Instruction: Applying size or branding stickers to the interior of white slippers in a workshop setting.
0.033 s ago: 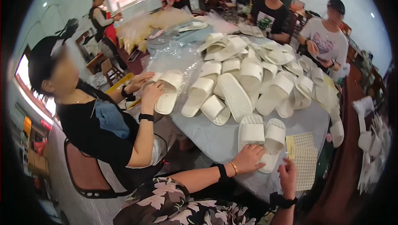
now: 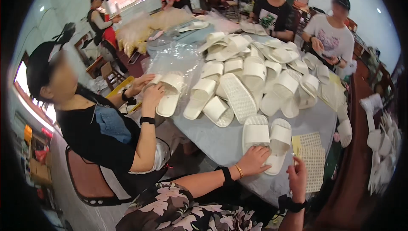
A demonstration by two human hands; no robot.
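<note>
A pair of white slippers lies side by side in front of me, toes away: the left slipper (image 2: 256,129) and the right slipper (image 2: 279,139). Across the heel part of the left one rests my left hand (image 2: 251,162), fingers stretched out, their tips reaching the edge of the right slipper. My right hand (image 2: 298,175) is raised just right of the pair, beside sheets of small printed stickers (image 2: 314,158). Its thumb and forefinger are pinched together; anything between them is too small to make out.
A large heap of white slippers (image 2: 244,99) covers the middle of the grey table (image 2: 199,135). At left a seated co-worker (image 2: 102,120) handles another slipper (image 2: 171,97) near clear plastic bags (image 2: 172,61). More people stand or sit around the far side. Slippers hang at right (image 2: 382,158).
The whole view has shifted very slightly. Both my hands and the pair of slippers stay as they were.
</note>
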